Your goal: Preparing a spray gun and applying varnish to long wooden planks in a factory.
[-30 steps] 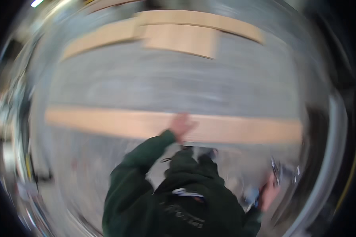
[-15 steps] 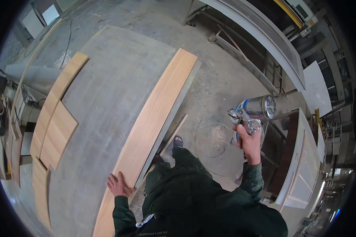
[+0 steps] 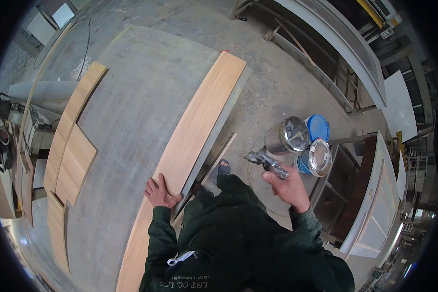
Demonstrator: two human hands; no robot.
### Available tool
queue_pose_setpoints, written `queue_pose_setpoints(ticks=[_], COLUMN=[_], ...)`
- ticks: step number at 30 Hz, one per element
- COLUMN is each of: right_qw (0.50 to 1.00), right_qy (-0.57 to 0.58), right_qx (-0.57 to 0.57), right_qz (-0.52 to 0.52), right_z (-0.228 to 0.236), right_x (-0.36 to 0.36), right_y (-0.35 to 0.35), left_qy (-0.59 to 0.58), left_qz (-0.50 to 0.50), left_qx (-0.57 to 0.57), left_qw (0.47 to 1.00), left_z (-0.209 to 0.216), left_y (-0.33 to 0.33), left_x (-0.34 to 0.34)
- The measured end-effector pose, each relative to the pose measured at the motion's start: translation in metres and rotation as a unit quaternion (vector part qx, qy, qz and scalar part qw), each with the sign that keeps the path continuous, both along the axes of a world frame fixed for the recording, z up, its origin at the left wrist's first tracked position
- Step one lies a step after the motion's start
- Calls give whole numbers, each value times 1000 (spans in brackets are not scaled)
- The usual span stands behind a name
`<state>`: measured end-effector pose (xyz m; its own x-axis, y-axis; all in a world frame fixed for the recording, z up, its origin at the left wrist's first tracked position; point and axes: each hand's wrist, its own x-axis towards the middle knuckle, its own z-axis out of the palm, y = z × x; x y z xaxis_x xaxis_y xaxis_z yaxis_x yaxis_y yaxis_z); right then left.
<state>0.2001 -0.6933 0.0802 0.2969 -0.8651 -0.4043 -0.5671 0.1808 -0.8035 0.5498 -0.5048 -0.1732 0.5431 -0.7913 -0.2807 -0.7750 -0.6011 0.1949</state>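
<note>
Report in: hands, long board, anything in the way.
Left hand spread on long board. Right hand gripping spray gun, off the board. Blue-topped bucket beyond gun, away from board.

The long board [image 3: 199,121] is pale pinkish tan, streaked with fine lengthwise grain; the surface [image 3: 131,112] is mottled grey (cloudy, with paler smears), the spray gun [image 3: 272,164] silver, the farther bucket [image 3: 318,128] bright blue, the clothing [image 3: 238,228] dark green.

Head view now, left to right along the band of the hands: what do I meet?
Light wood pieces → left hand on the long wooden board → sandalled foot → right hand holding a spray gun → bucket with whitish top → pale framed panel.
</note>
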Motion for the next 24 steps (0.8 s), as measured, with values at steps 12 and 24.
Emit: queue_pose_setpoints(ticks=[12,24], right_qw=[992,999], right_qy=[-53,17], right_qx=[-36,-36], right_qz=[106,12], right_z=[-19,-6], right_x=[33,14], right_y=[27,4], left_qy=[7,3], left_qz=[-2,2], left_qx=[2,6], left_qw=[1000,1000], left_z=[4,-10], left_y=[-5,-1], left_x=[5,4])
